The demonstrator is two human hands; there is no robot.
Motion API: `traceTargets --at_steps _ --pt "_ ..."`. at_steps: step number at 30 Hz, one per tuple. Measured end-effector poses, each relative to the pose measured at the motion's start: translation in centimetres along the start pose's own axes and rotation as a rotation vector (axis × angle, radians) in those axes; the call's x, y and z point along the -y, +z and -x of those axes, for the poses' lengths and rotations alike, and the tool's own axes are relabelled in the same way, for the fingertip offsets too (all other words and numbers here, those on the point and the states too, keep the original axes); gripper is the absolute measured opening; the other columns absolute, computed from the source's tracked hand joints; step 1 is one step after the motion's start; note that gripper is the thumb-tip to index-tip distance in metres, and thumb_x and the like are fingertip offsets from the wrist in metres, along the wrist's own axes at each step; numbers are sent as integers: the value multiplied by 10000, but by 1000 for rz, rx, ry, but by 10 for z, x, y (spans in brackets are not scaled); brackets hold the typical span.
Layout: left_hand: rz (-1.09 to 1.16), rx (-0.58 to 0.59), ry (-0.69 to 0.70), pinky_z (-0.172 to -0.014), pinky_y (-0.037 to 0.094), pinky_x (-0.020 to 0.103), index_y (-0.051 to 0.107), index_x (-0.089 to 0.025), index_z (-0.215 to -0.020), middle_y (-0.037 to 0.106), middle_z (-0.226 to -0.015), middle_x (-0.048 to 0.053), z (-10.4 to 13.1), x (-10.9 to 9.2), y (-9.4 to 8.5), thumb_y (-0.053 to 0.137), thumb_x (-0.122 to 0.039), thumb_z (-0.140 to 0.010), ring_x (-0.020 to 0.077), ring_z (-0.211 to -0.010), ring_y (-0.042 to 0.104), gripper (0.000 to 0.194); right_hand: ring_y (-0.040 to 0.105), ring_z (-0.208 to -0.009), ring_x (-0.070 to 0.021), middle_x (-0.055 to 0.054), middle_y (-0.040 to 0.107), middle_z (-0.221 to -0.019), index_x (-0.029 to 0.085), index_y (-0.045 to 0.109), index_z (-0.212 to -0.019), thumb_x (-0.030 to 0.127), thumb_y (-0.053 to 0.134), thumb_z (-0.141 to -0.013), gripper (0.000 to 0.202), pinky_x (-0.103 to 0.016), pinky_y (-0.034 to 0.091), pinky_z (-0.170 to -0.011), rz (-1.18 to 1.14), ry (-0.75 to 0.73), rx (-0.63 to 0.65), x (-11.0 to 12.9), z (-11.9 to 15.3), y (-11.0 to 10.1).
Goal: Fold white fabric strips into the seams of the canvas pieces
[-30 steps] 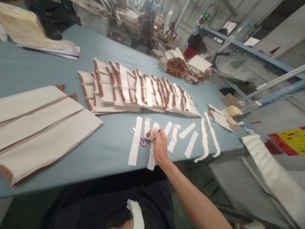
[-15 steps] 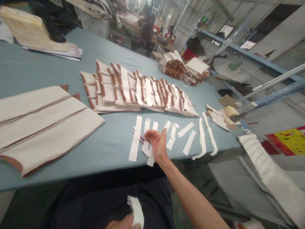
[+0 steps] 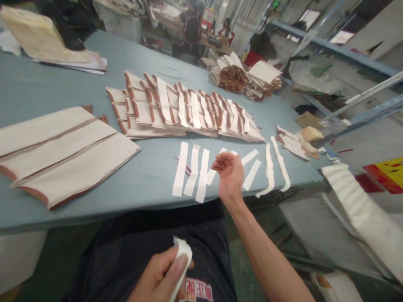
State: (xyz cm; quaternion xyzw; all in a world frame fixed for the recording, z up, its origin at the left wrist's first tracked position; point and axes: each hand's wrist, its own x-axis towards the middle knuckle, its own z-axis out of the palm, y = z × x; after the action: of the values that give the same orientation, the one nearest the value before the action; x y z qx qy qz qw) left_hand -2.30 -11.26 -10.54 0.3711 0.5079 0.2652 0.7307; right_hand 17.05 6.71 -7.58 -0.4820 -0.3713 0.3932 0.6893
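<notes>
Low in the head view, my left hand is closed round a folded white strip, in front of my dark clothing. My right hand is over the front part of the table, fingers apart and palm partly showing, with nothing visibly held. It covers parts of some white strips beneath it. Left of it lie a white strip, another strip and a third strip. Small scissors are partly under these strips. To the right are two slanting short strips and two long padded strips.
Overlapping beige panels with brown edges run along the blue-green table, several with white strips on top. A large beige panel lies at left, and folded bundles at the back. People are in the background.
My right hand has moved right, uncovering strips that now lie straighter. My left hand has risen further into view with its white strip. The view has shifted slightly.
</notes>
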Motion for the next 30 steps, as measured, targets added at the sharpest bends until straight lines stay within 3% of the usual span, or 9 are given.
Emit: traceTargets --at_steps 2,4,8,10,13,18,22,30 --pt "95 65 -33 -408 333 193 729 -146 -888 580 -516 -21 -7 -8 1 656 -840 -797 92 -412 425 704 629 -649 -143 -6 702 -813 224 698 -877 599 690 -919 378 -293 533 -648 76 -52 3 14 21 -12" --pt "234 45 -73 -393 374 174 733 -126 -932 667 -591 15 -16 -16 1 746 -791 -760 89 -416 490 688 635 -651 -144 -10 708 -828 228 704 -922 488 662 -982 270 -301 544 -658 312 -191 65 26 46 -29" --pt "494 -56 -154 -491 564 203 752 -90 -1022 788 -798 108 -27 -33 2 758 -421 -918 143 -560 686 347 675 -684 -163 -16 717 -833 244 679 -1013 260 674 -969 47 -304 576 -653 667 -391 273 33 96 -66" --pt "568 -143 -192 -542 618 230 754 -75 -1053 810 -890 143 -28 -43 5 650 -247 -990 172 -650 749 211 705 -732 -180 -37 733 -885 241 656 -1099 217 702 -933 174 -309 604 -665 781 -499 382 28 116 -82" --pt "640 -224 -256 -639 669 267 749 -72 -1119 821 -1028 173 -28 -58 12 544 -170 -1041 200 -778 799 240 758 -907 -229 -100 769 -1036 235 620 -1222 227 732 -920 322 -353 653 -759 898 -676 509 15 138 -94" --pt "766 -256 -305 -741 686 298 708 -85 -1217 818 -1111 162 -31 -74 27 480 -169 -1076 207 -855 814 281 732 -1078 -236 -109 769 -1146 247 630 -1229 177 685 -941 301 -387 643 -915 958 -849 521 -1 156 -90" --pt "794 -231 -269 -785 678 282 704 -80 -1194 822 -1072 150 -31 -74 34 462 -173 -1086 200 -880 814 281 701 -1040 -233 -93 776 -1086 245 669 -1153 151 666 -949 224 -383 605 -940 884 -931 545 -2 158 -82" --pt "790 -186 -225 -787 660 268 728 -60 -1119 823 -1032 152 -32 -70 33 449 -156 -1080 189 -868 804 298 692 -811 -208 -51 785 -915 246 698 -1072 128 645 -978 160 -363 511 -761 861 -817 568 7 157 -74"
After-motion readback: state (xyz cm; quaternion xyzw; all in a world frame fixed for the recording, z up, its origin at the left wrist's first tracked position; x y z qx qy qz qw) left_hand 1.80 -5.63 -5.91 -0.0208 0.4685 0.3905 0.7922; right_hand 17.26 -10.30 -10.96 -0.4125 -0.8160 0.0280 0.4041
